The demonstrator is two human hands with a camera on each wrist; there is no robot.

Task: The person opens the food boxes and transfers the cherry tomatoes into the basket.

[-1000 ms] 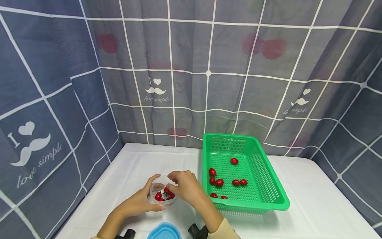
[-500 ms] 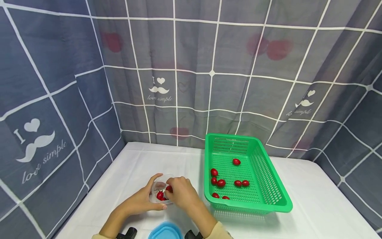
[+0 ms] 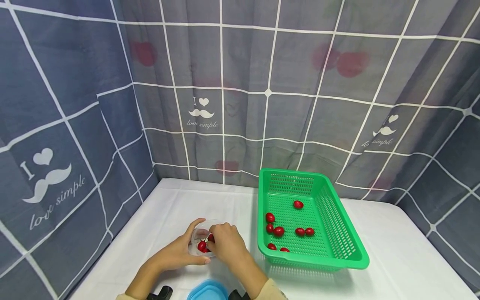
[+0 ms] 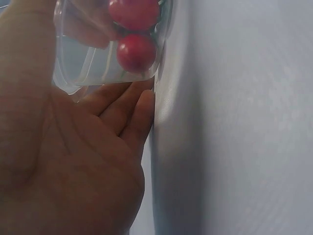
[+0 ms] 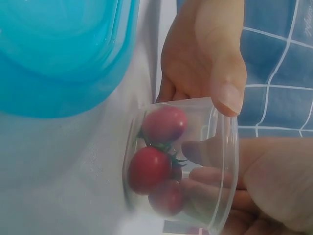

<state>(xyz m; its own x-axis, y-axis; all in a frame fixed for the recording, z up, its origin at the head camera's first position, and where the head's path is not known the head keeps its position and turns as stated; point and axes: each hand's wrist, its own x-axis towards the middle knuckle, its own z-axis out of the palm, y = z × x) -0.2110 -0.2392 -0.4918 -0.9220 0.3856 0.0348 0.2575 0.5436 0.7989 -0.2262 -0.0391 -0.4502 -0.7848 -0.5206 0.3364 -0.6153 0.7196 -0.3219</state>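
Observation:
My left hand (image 3: 174, 252) grips a clear plastic container (image 5: 210, 122) from its left side, thumb at the near rim and fingers round the far side. Inside are several red cherry tomatoes (image 5: 149, 170) with green stems, also visible through the wall as a cherry tomato (image 4: 136, 53) in the left wrist view. My right hand (image 3: 228, 246) reaches into the container from the right. Its thumb and fingers pinch a cherry tomato (image 3: 211, 237), partly hidden by the hand. The container stands tilted towards me, close to the white cloth.
A green perforated basket (image 3: 326, 261) stands to the right, with several cherry tomatoes (image 3: 278, 231) spread over its floor. Near the front edge lies a light blue lid (image 3: 208, 291). White cloth (image 3: 210, 196) covers the table, and a checked grey-blue curtain (image 3: 243, 112) surrounds it.
My right hand has moved deeper into the container, its fingers lower among the cherry tomatoes. My left hand keeps its grip. The head view has shifted slightly; the basket's tomatoes stay put.

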